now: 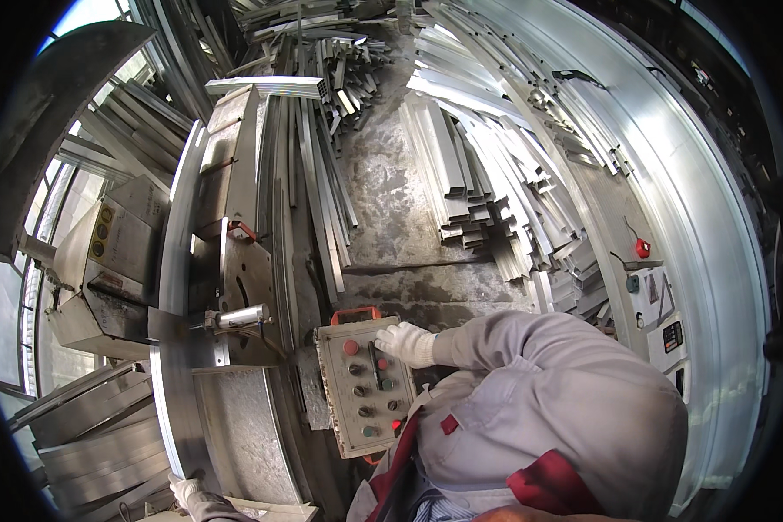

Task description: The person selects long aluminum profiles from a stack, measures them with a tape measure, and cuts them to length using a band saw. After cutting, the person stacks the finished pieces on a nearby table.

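Observation:
My right hand [406, 343], in a white knit glove, lies on the upper right edge of a control box [341, 426], fingers stretched over its face. Nothing shows in its grip. The pale box carries red, green and black buttons and knobs, with an orange handle [357, 314] at its top. At the lower left, my gloved left hand [184, 490] is closed at the near end of a long metal profile [179, 409]. This profile runs away from me along a saw-like machine [250, 270]. A small silver cylinder [244, 317] points toward the profile.
Stacked metal profiles [461, 187] lie on the floor to the right, others [317, 174] beyond the machine. A boxy metal housing [113, 270] stands left of the profile, above piled flat bars [104, 444]. A long shiny sheet-metal surface [713, 261] borders the right side.

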{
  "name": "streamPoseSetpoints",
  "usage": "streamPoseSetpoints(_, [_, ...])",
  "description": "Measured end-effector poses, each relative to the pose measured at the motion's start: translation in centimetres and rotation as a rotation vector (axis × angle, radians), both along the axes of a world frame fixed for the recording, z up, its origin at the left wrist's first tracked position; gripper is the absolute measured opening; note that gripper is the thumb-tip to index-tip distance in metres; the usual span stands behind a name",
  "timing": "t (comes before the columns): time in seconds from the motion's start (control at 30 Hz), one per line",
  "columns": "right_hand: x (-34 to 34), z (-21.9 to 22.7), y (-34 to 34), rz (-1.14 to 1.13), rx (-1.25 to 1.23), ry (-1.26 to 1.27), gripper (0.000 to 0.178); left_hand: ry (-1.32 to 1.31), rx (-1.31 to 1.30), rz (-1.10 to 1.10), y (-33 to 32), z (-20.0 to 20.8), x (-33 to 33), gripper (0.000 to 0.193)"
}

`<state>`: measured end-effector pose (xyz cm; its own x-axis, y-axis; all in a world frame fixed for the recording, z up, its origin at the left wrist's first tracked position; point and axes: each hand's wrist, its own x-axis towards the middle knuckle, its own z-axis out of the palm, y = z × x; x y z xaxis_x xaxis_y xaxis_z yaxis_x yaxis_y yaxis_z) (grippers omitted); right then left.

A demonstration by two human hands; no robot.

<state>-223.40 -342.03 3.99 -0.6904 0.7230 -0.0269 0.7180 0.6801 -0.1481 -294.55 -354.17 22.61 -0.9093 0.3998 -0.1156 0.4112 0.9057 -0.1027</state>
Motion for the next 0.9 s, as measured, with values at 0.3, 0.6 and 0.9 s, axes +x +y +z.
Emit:
streamPoseSetpoints(0.3, [-0.1,-0.9,-0.1,0.000,0.107,-0.010,0.033,0.039,-0.034,0.066,0.5,-1.4,-1.0,0.109])
streamPoseSetpoints(0.6, [-0.3,1.5,0.0,-0.014,-0.283,-0.279,0.069,0.051,-0.054,0.095,0.6,-1.5,-1.9,0.105])
streamPoseSetpoints(0.9, [-0.1,2.9,0.0,-0.052,-0.401,-0.231,0.073,0.029,-0.013,0.131,1.0,-1.6,-1.9,0.106])
